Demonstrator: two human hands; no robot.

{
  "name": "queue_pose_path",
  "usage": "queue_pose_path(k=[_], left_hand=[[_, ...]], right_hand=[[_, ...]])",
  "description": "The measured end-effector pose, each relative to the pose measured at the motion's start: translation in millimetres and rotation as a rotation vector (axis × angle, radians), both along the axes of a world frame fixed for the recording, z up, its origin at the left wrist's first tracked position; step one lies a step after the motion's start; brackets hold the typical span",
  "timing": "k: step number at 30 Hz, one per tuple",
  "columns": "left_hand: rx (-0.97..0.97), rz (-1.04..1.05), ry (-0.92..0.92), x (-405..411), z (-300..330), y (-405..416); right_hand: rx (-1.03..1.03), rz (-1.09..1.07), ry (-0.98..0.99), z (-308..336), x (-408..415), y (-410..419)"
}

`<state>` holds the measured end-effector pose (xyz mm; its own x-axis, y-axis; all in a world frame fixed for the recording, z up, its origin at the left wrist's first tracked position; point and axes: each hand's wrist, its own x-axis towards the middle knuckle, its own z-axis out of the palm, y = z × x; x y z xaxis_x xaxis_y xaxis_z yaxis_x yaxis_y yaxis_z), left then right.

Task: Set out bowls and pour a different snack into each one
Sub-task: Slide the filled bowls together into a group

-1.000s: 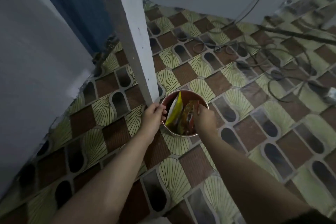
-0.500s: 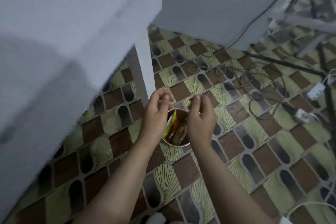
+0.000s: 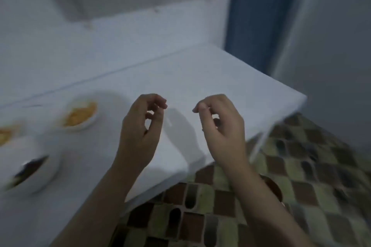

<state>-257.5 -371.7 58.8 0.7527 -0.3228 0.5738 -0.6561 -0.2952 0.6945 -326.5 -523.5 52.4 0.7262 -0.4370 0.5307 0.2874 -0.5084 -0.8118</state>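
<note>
both hands were up over the white bench [image 3: 220, 78], holding nothing. the left hand [image 3: 140, 124] had its fingers loosely curled, thumb and fingertips close together but with nothing between them. the right hand [image 3: 220, 124] looked the same, fingers hanging bent and relaxed, nothing in it. the two were apart, with bare bench showing in the gap.

the snack bowls were all off to the left of the left hand, none of them touching it. nearest was a white bowl with orange snacks [image 3: 81, 115], sitting on the bench just left of the left hand's knuckles. further left, cut off by the frame edge, was another bowl of orange stuff [image 3: 6, 135]. closer to the camera, a white bowl with dark contents [image 3: 30, 168] sat left of the left forearm. whole shot was pretty blurred, so i couldn't tell what the snacks actually were.

the right hand was well away from all three, near the bench's right corner. below that forearm, down on the patterned tile floor [image 3: 301, 166], a brownish round container [image 3: 271, 186] peeked out, mostly hidden by the arm. a blue strip [image 3: 259, 16] ran up the wall behind the bench.
</note>
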Motion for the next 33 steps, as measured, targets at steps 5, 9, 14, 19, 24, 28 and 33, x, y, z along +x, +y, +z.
queue_pose_path(k=[5,9,14,19,24,28,33], left_hand=[[-0.06,0.429,-0.031,-3.9,7.2,182.0],[-0.11,0.683,-0.043,-10.5,-0.4,305.1],[-0.119,0.868,-0.03,1.0,-16.6,456.9],[-0.041,0.94,-0.009,36.4,-23.1,592.2],[0.131,0.978,0.159,84.8,-26.0,702.1],[0.4,1.038,0.378,125.1,-36.6,756.2],[0.87,0.962,0.685,163.1,-53.6,793.5]], right_hand=[[-0.157,0.448,0.002,22.8,64.6,144.4],[-0.224,0.661,-0.024,21.6,98.6,269.0],[-0.355,0.8,-0.073,9.2,141.7,430.3],[-0.476,0.876,-0.037,-0.5,179.8,570.6],[-0.65,0.874,0.119,-9.4,222.1,681.5],[-0.925,0.864,0.296,-29.4,250.3,735.5],[-1.494,0.773,0.417,-68.5,277.9,767.4]])
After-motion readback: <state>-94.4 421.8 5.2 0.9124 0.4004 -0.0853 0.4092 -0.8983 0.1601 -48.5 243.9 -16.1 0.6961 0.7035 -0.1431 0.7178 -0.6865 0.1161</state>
